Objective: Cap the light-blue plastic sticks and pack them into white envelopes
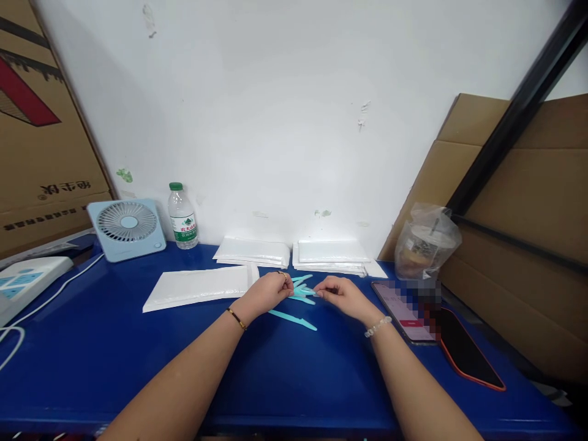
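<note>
Several slim turquoise plastic pieces, shaped like eyebrow razors (303,291), fan out between my two hands. My left hand (270,291) is closed in a pinch on their left ends. From the other side, the thumb and fingers of my right hand (346,296) close at the tip of one of them. A single loose turquoise razor (294,319) lies on the blue table (294,380) just below my left hand. Behind that hand, at its left, a white padded envelope pack (197,288) lies flat.
Along the wall are two stacks of white envelopes (252,251) (331,252). To the left stand a water bottle (183,217), a small blue fan (127,228) and a power strip (30,282). At right are two phones (399,309) (471,349), a bagged drink cup (425,245) and cardboard (519,294).
</note>
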Tool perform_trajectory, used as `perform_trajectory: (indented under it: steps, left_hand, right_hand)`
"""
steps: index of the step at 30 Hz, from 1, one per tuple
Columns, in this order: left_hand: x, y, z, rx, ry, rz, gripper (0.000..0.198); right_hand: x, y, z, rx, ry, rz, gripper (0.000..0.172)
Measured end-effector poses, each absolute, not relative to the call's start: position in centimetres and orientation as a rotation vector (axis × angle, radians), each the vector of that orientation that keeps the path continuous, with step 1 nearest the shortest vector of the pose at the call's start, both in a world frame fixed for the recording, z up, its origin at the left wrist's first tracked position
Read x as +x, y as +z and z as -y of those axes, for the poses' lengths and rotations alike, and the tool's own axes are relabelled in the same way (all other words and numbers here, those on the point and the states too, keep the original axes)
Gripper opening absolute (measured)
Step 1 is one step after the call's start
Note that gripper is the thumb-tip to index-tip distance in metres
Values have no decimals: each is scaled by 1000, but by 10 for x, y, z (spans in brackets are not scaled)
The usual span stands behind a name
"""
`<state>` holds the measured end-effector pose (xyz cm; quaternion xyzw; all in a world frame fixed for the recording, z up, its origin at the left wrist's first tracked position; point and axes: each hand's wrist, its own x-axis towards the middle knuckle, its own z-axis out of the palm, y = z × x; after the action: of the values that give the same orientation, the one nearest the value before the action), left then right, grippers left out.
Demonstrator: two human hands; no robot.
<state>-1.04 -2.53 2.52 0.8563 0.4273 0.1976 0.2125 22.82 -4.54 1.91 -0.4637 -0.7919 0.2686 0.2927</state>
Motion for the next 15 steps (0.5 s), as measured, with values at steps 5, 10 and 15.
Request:
perform_trajectory:
  steps: [5, 10, 15]
  left_hand:
    - [-6, 19, 26, 2394, 544, -1125, 17]
    - [-4, 18, 28, 2487, 617, -1198, 17]
    - [-11, 30, 36, 2503, 409, -1066, 27]
  right_hand:
    - [214, 16, 49, -1178, 742, 2157, 21]
    - [235, 12, 37, -1303, 455, 2108, 22]
    - [274, 0, 18, -1671, 99, 2011, 20]
